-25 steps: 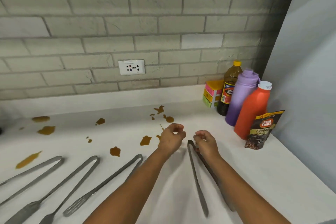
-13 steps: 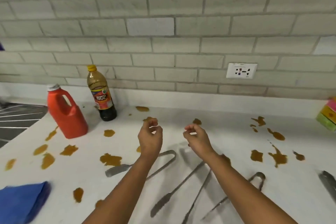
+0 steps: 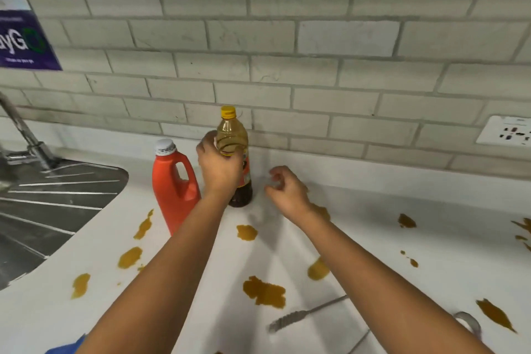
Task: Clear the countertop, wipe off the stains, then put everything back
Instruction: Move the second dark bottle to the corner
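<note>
A yellow-capped bottle (image 3: 231, 135) of dark liquid stands on the white countertop (image 3: 373, 253) near the brick wall. My left hand (image 3: 219, 167) is wrapped around its upper body. Just left of it stands an orange jug (image 3: 172, 190) with a white cap. My right hand (image 3: 287, 191) hovers to the right of the bottle, fingers loosely curled, holding nothing. Several brown stains (image 3: 264, 292) are spread over the countertop. Metal tongs (image 3: 298, 315) lie at the near edge, partly hidden by my right arm.
A steel sink drainboard (image 3: 48, 210) with a tap (image 3: 23, 132) lies at the left. A blue cloth corner (image 3: 64, 346) shows at the bottom left. A wall socket (image 3: 508, 130) is at the right, a purple sign (image 3: 20, 37) at the upper left.
The view has swung left along the counter. My left hand reached forward and closed around the yellow-capped bottle. My right hand moved up beside it, still holding nothing.
</note>
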